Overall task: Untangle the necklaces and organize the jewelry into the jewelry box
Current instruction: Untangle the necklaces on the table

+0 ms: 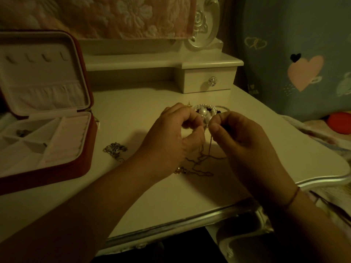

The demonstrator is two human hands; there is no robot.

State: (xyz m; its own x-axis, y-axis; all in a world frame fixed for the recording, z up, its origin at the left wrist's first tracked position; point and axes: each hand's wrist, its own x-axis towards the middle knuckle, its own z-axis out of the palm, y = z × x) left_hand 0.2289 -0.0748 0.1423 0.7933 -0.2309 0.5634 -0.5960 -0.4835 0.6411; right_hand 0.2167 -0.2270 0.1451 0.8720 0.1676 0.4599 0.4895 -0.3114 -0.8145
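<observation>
You're pinching the chain (208, 144) with both hands, left hand (176, 130) and right hand (237, 137), fingertips (214, 128) curled tight and nearly touching, probably to keep the knot lifted and workable. Forearms angle inward. Slack drops below onto the table (152, 196). Pearls (204, 112) sit just behind, silver clump (115, 149) left, open box (57, 175) farther left.

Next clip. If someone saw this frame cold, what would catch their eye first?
First the two hands at the middle of the white table: the left hand and right hand pinch a thin chain that hangs in tangled loops down onto it. Next, the open red jewelry box at the left edge, and a pile of pearl jewelry just behind the hands.
</observation>
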